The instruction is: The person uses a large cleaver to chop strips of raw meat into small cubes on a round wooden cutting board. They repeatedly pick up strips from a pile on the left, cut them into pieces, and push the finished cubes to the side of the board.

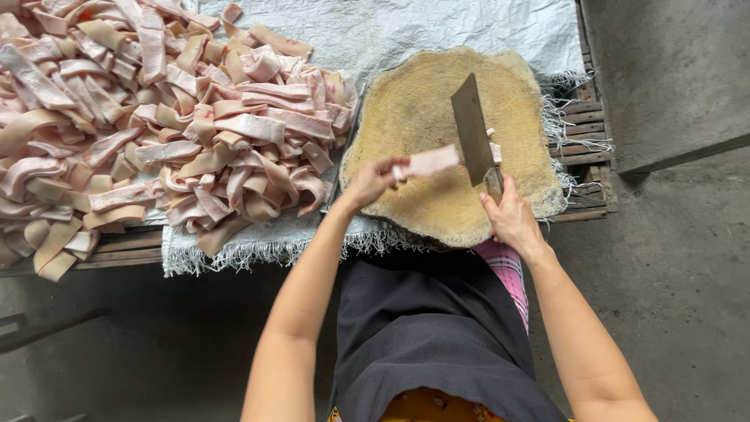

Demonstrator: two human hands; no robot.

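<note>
My left hand (369, 183) grips the near end of a pale pink strip of pork skin (428, 162), held just above a round, worn wooden chopping block (437, 109). The strip's far end reaches the blade of a cleaver (472, 129). My right hand (512, 219) is closed on the cleaver's handle at the block's near right edge, with the blade standing edge-down across the strip. A small piece of meat shows just right of the blade.
A large heap of cut pork skin strips (148, 117) lies to the left on a white woven sheet (406, 27) spread over a wooden pallet (590, 148). Grey concrete floor (680, 258) lies to the right and below. I wear a dark apron (437, 336).
</note>
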